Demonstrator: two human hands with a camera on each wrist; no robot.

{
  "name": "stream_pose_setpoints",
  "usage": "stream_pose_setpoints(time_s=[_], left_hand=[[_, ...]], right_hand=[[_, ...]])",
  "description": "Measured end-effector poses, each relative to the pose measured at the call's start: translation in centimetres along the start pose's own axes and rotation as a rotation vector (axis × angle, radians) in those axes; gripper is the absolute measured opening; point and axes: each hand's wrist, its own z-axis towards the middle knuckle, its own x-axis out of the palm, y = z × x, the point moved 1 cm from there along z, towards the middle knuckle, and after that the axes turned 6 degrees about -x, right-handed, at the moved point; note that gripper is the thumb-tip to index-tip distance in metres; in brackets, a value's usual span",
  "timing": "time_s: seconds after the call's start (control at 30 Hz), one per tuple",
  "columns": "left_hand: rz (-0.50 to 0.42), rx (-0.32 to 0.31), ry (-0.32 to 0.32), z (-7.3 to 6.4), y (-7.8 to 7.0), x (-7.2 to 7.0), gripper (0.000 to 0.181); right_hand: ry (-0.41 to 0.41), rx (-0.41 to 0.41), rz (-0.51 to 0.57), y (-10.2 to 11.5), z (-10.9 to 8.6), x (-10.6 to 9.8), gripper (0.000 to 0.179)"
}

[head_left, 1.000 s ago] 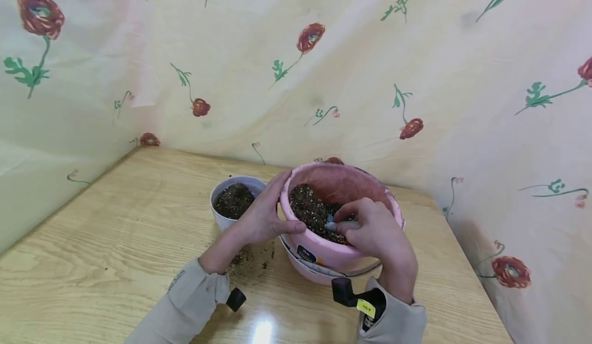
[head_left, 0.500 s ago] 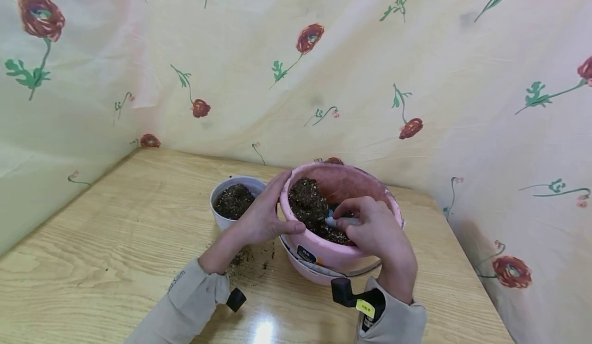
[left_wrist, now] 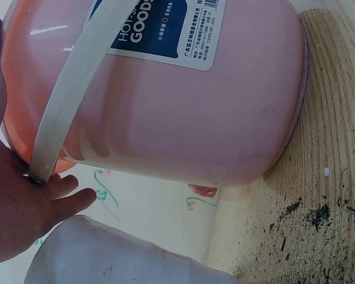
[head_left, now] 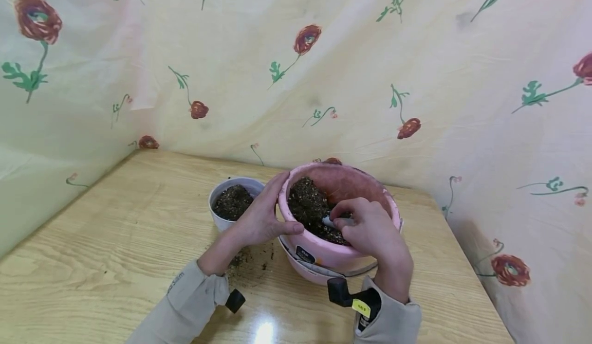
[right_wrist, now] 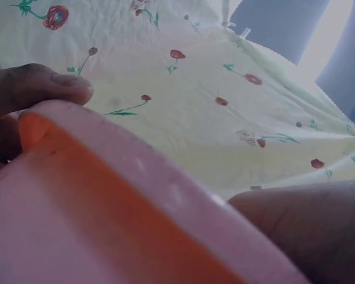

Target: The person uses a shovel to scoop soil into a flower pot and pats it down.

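A pink bucket (head_left: 319, 243), partly filled with dark potting soil (head_left: 309, 202), stands on the table in the head view. My left hand (head_left: 261, 215) holds its left rim, thumb lying across the front edge; the left wrist view shows other fingers (left_wrist: 74, 204) loosely spread beside the bucket's pale handle (left_wrist: 77, 89). Inside the bucket, my right hand (head_left: 370, 225) pinches the light-blue handle of a small trowel (head_left: 329, 222); its blade is hidden in the soil. In the right wrist view the bucket rim (right_wrist: 160, 177) covers the tool.
Left of the bucket stands a pale grey flowerpot (head_left: 221, 222) with soil heaped in it, close to my left hand. Soil crumbs (head_left: 250, 261) lie scattered on the wooden table (head_left: 115, 251). A flower-printed cloth (head_left: 240, 66) hangs behind and at both sides.
Soil at the bucket's left side has heaped up higher against the wall. Less of the trowel's blue handle shows now. My left hand stays on the rim.
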Motion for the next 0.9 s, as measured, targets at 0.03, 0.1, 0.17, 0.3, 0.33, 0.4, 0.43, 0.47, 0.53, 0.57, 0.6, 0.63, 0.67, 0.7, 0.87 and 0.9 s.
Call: stream_pose_setpoints(time_s=[0.03,0.1,0.17,0.3,0.33,0.4,0.43,0.47,0.53,0.57,0.6,0.63,0.67,0.7,0.87,0.9], left_hand=[[0.0,0.001,0.001,0.0,0.0,0.0,0.113],[-0.001,0.001,0.002,0.0,0.0,0.0,0.112],[-0.001,-0.003,0.002,0.1,0.0,0.0,0.112],[-0.005,-0.003,0.003,0.1,0.0,0.0,0.113],[-0.007,-0.002,0.003,0.1,0.0,0.1,0.113],[-0.008,-0.002,0.006,0.1,0.0,0.1,0.113],[-0.008,-0.002,0.007,0.1,0.1,0.0,0.113],[-0.008,-0.007,0.008,0.1,0.1,0.0,0.113],[-0.006,-0.01,0.011,0.1,0.1,0.0,0.113],[-0.006,-0.009,0.012,0.1,0.2,0.0,0.113],[-0.004,-0.006,0.012,0.1,0.2,-0.1,0.113],[-0.005,-0.006,0.013,0.1,0.2,-0.1,0.113],[-0.004,-0.003,0.014,0.1,0.2,0.0,0.113],[-0.003,0.001,0.015,0.1,0.2,0.0,0.113],[0.002,0.008,0.014,0.1,0.3,0.0,0.113],[0.002,0.009,0.013,0.1,0.3,0.0,0.113]], right_hand=[[-0.007,0.0,0.001,0.0,-0.1,-0.1,0.014],[-0.025,-0.005,-0.006,0.0,-0.4,-0.3,0.012],[-0.038,-0.007,-0.011,0.1,-0.7,-0.6,0.011],[-0.044,0.008,-0.006,0.0,-1.1,-1.0,0.011],[-0.044,0.015,0.0,0.0,-1.2,-1.1,0.011],[-0.045,0.024,0.021,0.0,-1.3,-1.2,0.011],[-0.049,0.023,0.027,0.1,-1.4,-1.3,0.012],[-0.056,0.021,0.034,0.1,-1.5,-1.3,0.012],[-0.068,0.018,0.052,0.2,-1.7,-1.4,0.013],[-0.076,0.016,0.061,0.3,-1.8,-1.5,0.013],[-0.08,0.018,0.072,0.3,-1.9,-1.6,0.014],[-0.086,0.023,0.081,0.4,-2.0,-1.7,0.014],[-0.091,0.029,0.097,0.4,-2.2,-1.7,0.015],[-0.096,0.035,0.111,0.4,-2.3,-1.8,0.016],[-0.143,0.026,0.161,0.5,-3.0,-2.0,0.019],[-0.16,0.018,0.153,0.6,-3.1,-2.1,0.019]])
